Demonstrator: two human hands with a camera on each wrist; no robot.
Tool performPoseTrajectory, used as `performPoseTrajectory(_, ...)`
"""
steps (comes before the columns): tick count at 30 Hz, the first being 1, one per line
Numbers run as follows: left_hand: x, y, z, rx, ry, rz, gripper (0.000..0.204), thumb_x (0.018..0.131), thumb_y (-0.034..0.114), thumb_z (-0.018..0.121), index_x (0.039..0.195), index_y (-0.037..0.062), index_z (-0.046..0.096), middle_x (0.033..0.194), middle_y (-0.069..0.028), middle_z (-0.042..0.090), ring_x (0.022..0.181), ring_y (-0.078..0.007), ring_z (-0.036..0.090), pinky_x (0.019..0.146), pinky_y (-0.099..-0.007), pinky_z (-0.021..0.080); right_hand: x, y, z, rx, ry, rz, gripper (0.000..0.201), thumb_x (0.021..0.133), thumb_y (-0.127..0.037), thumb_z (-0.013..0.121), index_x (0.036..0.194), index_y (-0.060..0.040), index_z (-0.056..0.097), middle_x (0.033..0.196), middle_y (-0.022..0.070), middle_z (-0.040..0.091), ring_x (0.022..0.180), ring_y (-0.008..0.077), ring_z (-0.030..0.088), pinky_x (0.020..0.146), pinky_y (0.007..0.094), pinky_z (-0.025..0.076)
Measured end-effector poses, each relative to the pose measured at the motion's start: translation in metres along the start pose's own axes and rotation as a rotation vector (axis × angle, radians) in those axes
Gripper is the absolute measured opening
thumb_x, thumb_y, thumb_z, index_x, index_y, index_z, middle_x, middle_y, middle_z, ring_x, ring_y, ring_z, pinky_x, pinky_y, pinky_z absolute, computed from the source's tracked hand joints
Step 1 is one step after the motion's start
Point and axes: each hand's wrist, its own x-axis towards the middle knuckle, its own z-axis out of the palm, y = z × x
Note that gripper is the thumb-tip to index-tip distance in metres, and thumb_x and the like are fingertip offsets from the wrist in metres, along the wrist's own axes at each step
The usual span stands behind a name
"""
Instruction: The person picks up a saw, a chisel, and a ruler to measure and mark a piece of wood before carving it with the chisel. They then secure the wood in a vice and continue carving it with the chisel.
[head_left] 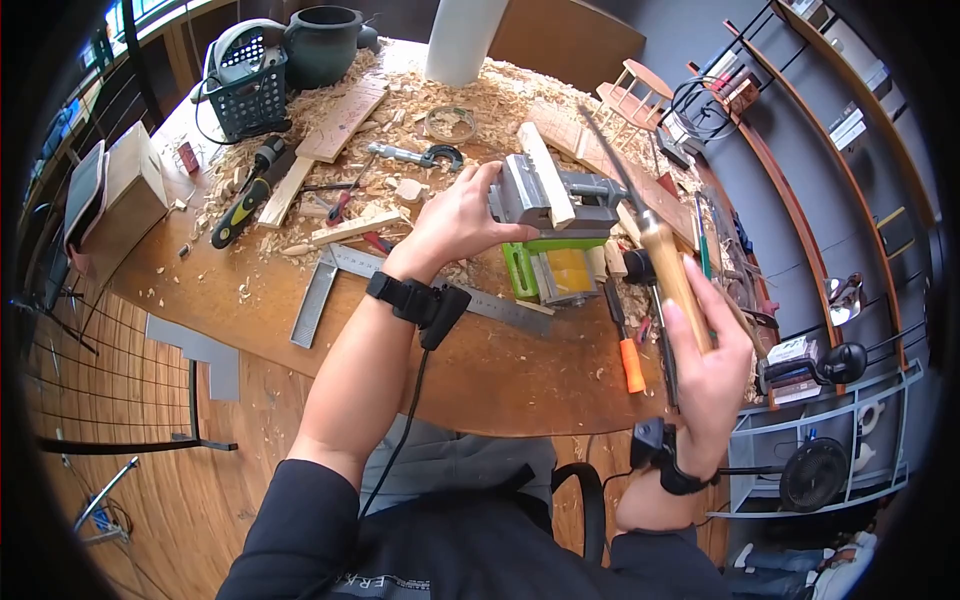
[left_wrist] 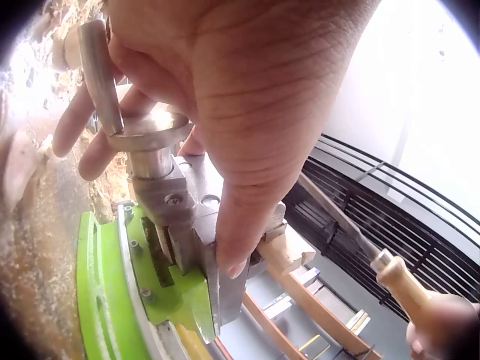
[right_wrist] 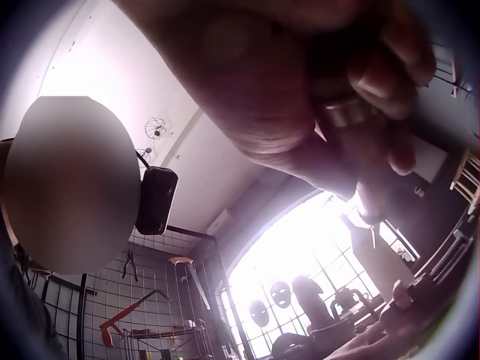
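Note:
A metal bench vise (head_left: 520, 188) with a bright green base (left_wrist: 105, 292) stands on the workbench. A pale strip of wood (head_left: 546, 175) is clamped in it, angled upward. My left hand (head_left: 455, 220) grips the vise body, thumb (left_wrist: 244, 232) pressed along one side and fingers (left_wrist: 71, 124) reaching past the screw handle (left_wrist: 99, 79). My right hand (head_left: 715, 365) holds a file by its wooden handle (head_left: 672, 275), to the right of the vise. The file's dark, tapering blade (head_left: 612, 160) points up and away, overlapping the vise's right end in the head view.
Wood shavings (head_left: 400, 115) cover much of the workbench (head_left: 440, 370). A metal square (head_left: 312, 300) and an orange-handled tool (head_left: 632, 365) lie near its front edge. A micrometer (head_left: 415, 155), boards (head_left: 345, 115) and a green basket (head_left: 250, 100) sit farther back. A small wooden chair (head_left: 640, 95) stands back right.

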Motion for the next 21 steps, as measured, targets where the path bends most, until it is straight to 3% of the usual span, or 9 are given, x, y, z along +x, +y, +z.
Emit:
performPoseTrajectory(6, 0.0, -0.002, 0.003, 0.013, 0.038, -0.012, 0.097, 0.066, 0.053, 0.08, 0.14, 0.004, 0.042, 0.134, -0.0176, 0.052, 0.121, -0.0311, 0.055, 0.101, -0.0416, 0.046, -0.026, 0.003, -0.015, 0.033, -0.114, 0.103, 0.04, 0.085, -0.006, 0.069, 0.123, 0.0037, 0.062, 0.11, 0.0197, 0.069, 0.092, 0.0197, 0.067, 0.083, 0.0309, 0.051)
performPoseTrajectory(12, 0.001, -0.003, 0.002, -0.013, 0.021, -0.003, 0.098, 0.067, 0.052, 0.081, 0.139, -0.0018, 0.041, 0.134, -0.0224, 0.05, 0.127, -0.0335, 0.05, 0.106, -0.0416, 0.041, -0.021, 0.008, -0.002, -0.046, -0.117, 0.01, 0.04, 0.084, -0.008, 0.07, 0.122, -0.0006, 0.064, 0.101, 0.0213, 0.07, 0.084, 0.0268, 0.069, 0.076, 0.0321, 0.052)
performPoseTrajectory(18, 0.001, -0.003, 0.002, -0.01, 0.038, 0.018, 0.097, 0.067, 0.052, 0.081, 0.138, -0.0021, 0.042, 0.133, -0.0232, 0.051, 0.127, -0.0345, 0.05, 0.106, -0.0418, 0.041, -0.019, 0.003, -0.001, -0.022, -0.211, 0.043, 0.04, 0.084, -0.011, 0.071, 0.122, -0.0013, 0.064, 0.087, 0.0209, 0.068, 0.07, 0.026, 0.066, 0.066, 0.0357, 0.05)
performPoseTrajectory(21, 0.0, -0.001, 0.002, -0.01, 0.016, 0.005, 0.096, 0.068, 0.053, 0.081, 0.137, -0.0018, 0.042, 0.132, -0.0233, 0.051, 0.126, -0.0349, 0.05, 0.105, -0.0422, 0.042, -0.022, 0.001, 0.0, -0.019, -0.172, 0.047, 0.041, 0.083, -0.009, 0.072, 0.122, -0.0013, 0.064, 0.087, 0.0193, 0.068, 0.072, 0.0247, 0.066, 0.067, 0.0343, 0.05)
